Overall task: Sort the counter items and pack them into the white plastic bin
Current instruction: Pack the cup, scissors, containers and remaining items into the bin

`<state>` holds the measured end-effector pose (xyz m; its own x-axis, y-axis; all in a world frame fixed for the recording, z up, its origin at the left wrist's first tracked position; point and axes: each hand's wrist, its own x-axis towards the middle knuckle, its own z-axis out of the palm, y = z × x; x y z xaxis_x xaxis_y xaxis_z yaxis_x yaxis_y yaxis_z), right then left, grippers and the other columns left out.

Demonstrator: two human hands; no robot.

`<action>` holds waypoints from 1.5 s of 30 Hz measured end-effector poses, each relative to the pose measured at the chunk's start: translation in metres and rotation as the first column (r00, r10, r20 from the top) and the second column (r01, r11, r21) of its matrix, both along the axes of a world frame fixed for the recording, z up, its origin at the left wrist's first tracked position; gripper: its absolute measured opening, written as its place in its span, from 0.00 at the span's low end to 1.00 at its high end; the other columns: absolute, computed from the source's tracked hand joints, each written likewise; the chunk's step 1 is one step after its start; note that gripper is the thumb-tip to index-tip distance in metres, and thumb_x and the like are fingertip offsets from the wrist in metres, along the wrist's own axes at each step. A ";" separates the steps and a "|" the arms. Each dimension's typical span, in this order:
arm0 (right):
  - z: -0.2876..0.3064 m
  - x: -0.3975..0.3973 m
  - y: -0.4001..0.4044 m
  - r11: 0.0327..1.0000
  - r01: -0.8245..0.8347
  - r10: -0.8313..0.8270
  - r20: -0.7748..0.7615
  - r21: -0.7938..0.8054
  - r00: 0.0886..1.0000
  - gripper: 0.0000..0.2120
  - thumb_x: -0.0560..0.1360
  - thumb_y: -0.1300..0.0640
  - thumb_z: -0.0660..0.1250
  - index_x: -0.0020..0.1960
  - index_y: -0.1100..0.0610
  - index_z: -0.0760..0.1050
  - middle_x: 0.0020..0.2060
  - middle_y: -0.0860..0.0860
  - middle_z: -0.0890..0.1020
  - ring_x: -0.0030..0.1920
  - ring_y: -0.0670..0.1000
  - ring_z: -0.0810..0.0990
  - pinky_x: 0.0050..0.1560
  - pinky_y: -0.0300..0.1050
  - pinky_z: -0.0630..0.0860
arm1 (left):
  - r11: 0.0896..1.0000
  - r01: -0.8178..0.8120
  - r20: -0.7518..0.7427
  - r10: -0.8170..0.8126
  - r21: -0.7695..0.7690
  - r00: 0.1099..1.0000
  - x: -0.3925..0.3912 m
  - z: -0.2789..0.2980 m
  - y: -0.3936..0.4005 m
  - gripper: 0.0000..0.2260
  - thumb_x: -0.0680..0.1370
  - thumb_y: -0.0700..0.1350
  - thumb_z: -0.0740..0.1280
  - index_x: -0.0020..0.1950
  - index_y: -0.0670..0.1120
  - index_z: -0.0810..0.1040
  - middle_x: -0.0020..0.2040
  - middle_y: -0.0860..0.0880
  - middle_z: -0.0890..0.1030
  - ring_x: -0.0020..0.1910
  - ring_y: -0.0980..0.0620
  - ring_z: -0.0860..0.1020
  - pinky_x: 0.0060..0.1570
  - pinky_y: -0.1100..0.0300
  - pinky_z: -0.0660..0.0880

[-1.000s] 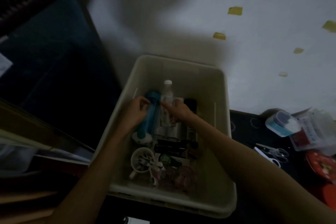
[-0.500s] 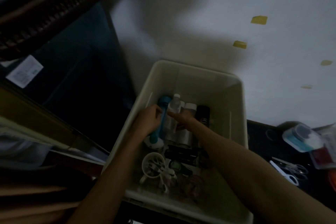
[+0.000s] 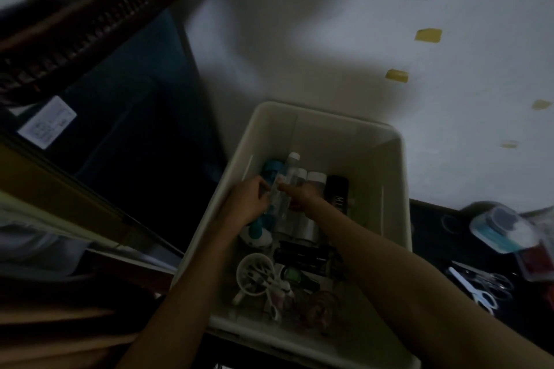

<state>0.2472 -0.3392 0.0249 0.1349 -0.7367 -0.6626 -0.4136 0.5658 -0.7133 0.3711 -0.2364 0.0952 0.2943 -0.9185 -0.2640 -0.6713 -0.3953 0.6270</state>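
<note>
Between both hands' grip (image 3: 274,193), clear bottle (image 3: 284,186)

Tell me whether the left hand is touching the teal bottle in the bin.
Touching. The head view shows the left hand with its fingers curled over the teal bottle, no gap visible, inside the white bin.

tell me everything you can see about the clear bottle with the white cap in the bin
The clear bottle is slim, see-through and plastic-looking, with a small white screw cap that points to the far wall of the white bin. It lies tilted between a teal bottle and other capped containers. The left hand holds it from the left; the right hand touches its right side. Its contents cannot be made out.
</note>
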 end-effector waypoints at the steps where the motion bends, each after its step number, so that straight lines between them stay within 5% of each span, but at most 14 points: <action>1: -0.001 -0.001 -0.001 1.000 0.010 -0.009 0.042 -0.023 0.999 0.20 0.71 0.53 0.76 0.58 0.59 0.73 0.57 0.58 0.78 0.55 0.56 0.78 0.52 0.49 0.79 | 1.000 -0.001 0.004 0.001 -0.005 1.000 0.000 0.000 0.000 0.08 0.79 0.43 0.64 0.57 0.46 0.77 0.52 0.46 0.82 0.50 0.48 0.80 0.52 0.53 0.78; 3: -0.001 -0.003 -0.004 0.991 0.002 0.006 0.061 -0.132 0.998 0.13 0.71 0.56 0.76 0.48 0.55 0.73 0.51 0.55 0.78 0.47 0.52 0.78 0.52 0.49 0.79 | 1.000 -0.002 0.013 0.002 -0.011 1.000 0.000 0.000 -0.001 0.08 0.79 0.42 0.65 0.57 0.46 0.77 0.52 0.46 0.82 0.50 0.47 0.80 0.52 0.54 0.77; 7: 0.004 -0.003 -0.008 0.939 -0.060 0.054 -0.028 -0.338 0.998 0.26 0.66 0.50 0.79 0.59 0.58 0.74 0.50 0.53 0.79 0.50 0.53 0.80 0.53 0.52 0.80 | 1.000 -0.007 0.022 0.007 -0.014 1.000 -0.001 -0.001 -0.002 0.08 0.79 0.42 0.65 0.57 0.46 0.77 0.53 0.46 0.82 0.51 0.47 0.80 0.55 0.51 0.77; 14: 0.027 -0.001 -0.020 0.807 -0.106 0.113 -0.024 -0.581 0.993 0.23 0.72 0.55 0.76 0.63 0.59 0.72 0.52 0.49 0.77 0.51 0.46 0.76 0.50 0.38 0.73 | 1.000 -0.005 0.006 0.005 -0.015 1.000 0.002 -0.005 -0.002 0.08 0.79 0.42 0.65 0.57 0.46 0.77 0.51 0.47 0.82 0.50 0.49 0.79 0.50 0.58 0.75; 17: 0.026 0.011 -0.027 0.753 -0.090 0.100 -0.022 -0.652 0.995 0.26 0.69 0.56 0.77 0.63 0.58 0.72 0.58 0.52 0.80 0.57 0.49 0.78 0.56 0.42 0.75 | 1.000 -0.016 0.000 0.016 -0.010 1.000 0.000 -0.005 -0.003 0.08 0.79 0.43 0.65 0.58 0.46 0.77 0.52 0.48 0.81 0.51 0.50 0.79 0.49 0.59 0.74; 24: 0.016 0.040 -0.036 0.814 -0.037 0.038 -0.011 -0.579 0.999 0.24 0.71 0.54 0.75 0.63 0.60 0.72 0.58 0.55 0.80 0.57 0.54 0.79 0.56 0.49 0.79 | 1.000 -0.009 0.028 0.009 -0.006 1.000 0.000 -0.003 0.000 0.09 0.80 0.45 0.64 0.59 0.46 0.77 0.53 0.48 0.82 0.49 0.51 0.78 0.45 0.62 0.70; 31: 0.008 0.037 -0.038 0.837 -0.098 0.044 -0.112 -0.538 0.993 0.27 0.69 0.53 0.78 0.59 0.66 0.72 0.57 0.61 0.79 0.57 0.58 0.78 0.51 0.45 0.74 | 1.000 0.008 0.018 -0.008 0.001 1.000 0.001 -0.001 -0.001 0.09 0.80 0.45 0.64 0.59 0.45 0.77 0.53 0.47 0.81 0.46 0.53 0.77 0.44 0.63 0.70; 35: 0.024 0.019 -0.034 0.859 -0.237 0.175 -0.174 -0.454 0.969 0.18 0.70 0.51 0.77 0.48 0.62 0.75 0.46 0.57 0.79 0.49 0.54 0.79 0.44 0.46 0.74 | 1.000 0.010 0.004 -0.010 -0.009 1.000 0.001 0.001 0.001 0.08 0.79 0.45 0.65 0.58 0.47 0.77 0.50 0.49 0.81 0.46 0.54 0.77 0.45 0.62 0.71; 37: 0.043 0.005 -0.026 0.875 -0.270 0.231 -0.144 -0.402 0.962 0.15 0.69 0.48 0.77 0.43 0.57 0.76 0.43 0.52 0.80 0.46 0.50 0.78 0.40 0.42 0.73 | 0.999 0.022 -0.038 -0.023 -0.029 0.999 0.000 0.003 0.003 0.07 0.79 0.44 0.65 0.56 0.48 0.77 0.48 0.49 0.81 0.47 0.52 0.79 0.45 0.62 0.72; 40: 0.083 -0.034 -0.003 0.885 -0.213 0.231 -0.007 -0.415 0.973 0.22 0.67 0.43 0.76 0.53 0.56 0.79 0.49 0.52 0.84 0.51 0.53 0.83 0.54 0.51 0.80 | 0.994 0.022 -0.108 -0.034 -0.105 0.994 -0.008 0.017 0.005 0.04 0.78 0.43 0.67 0.53 0.47 0.78 0.45 0.50 0.81 0.45 0.51 0.80 0.44 0.61 0.76; 42: 0.117 -0.079 0.029 0.869 -0.106 0.204 0.156 -0.483 0.967 0.20 0.71 0.49 0.75 0.58 0.59 0.78 0.50 0.55 0.85 0.52 0.54 0.84 0.57 0.53 0.80 | 0.974 0.058 -0.120 -0.086 -0.219 0.989 -0.023 0.037 0.005 0.03 0.78 0.44 0.69 0.51 0.49 0.78 0.43 0.53 0.81 0.43 0.54 0.79 0.46 0.58 0.78; 45: 0.166 -0.156 0.082 0.879 -0.030 0.166 0.246 -0.476 0.955 0.11 0.77 0.58 0.69 0.58 0.61 0.79 0.48 0.55 0.86 0.50 0.53 0.85 0.53 0.44 0.81 | 0.925 0.122 -0.182 -0.198 -0.359 0.963 -0.064 0.075 0.004 0.03 0.78 0.44 0.69 0.51 0.49 0.79 0.44 0.55 0.82 0.44 0.60 0.80 0.45 0.69 0.76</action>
